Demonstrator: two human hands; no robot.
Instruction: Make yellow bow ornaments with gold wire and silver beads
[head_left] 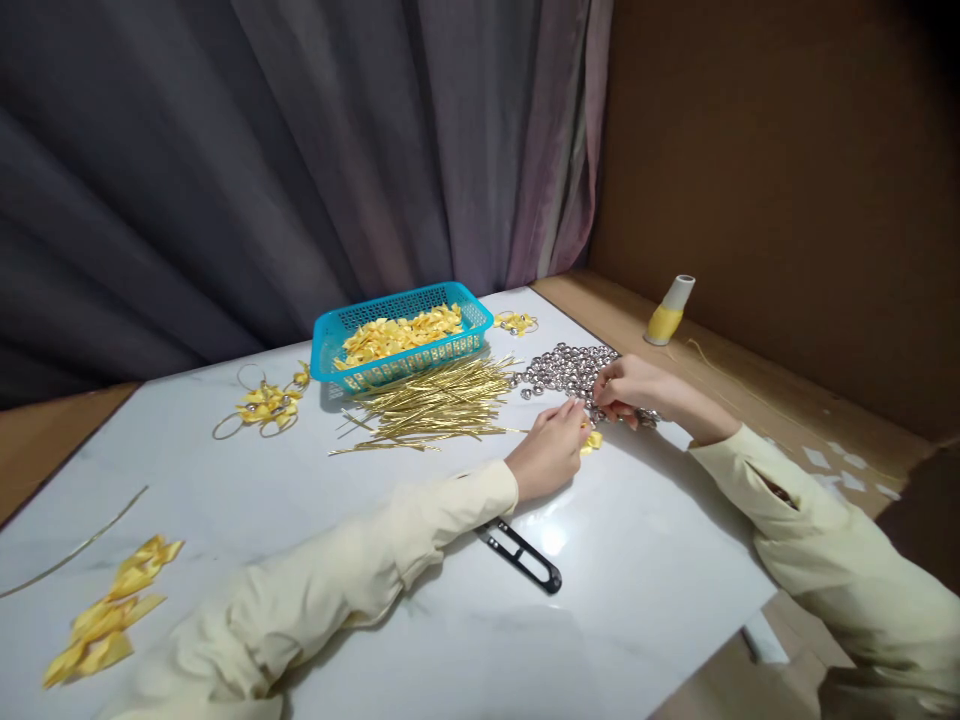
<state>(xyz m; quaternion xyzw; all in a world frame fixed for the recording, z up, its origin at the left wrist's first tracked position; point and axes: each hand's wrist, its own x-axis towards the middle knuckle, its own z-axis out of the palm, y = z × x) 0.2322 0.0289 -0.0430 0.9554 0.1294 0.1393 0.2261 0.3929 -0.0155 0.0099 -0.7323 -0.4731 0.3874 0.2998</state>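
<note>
Cream sleeve (337,580) is lying across the counter (660,560); left hand (551,447) and right hand (628,385) are meeting fingertip-to-fingertip at the bell pile (566,368), right nearer; grip undeterminable.

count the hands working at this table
2. The left hand lies just right of the gold strips. The right hand is on the heap of small silver pieces. No other hands show.
</note>
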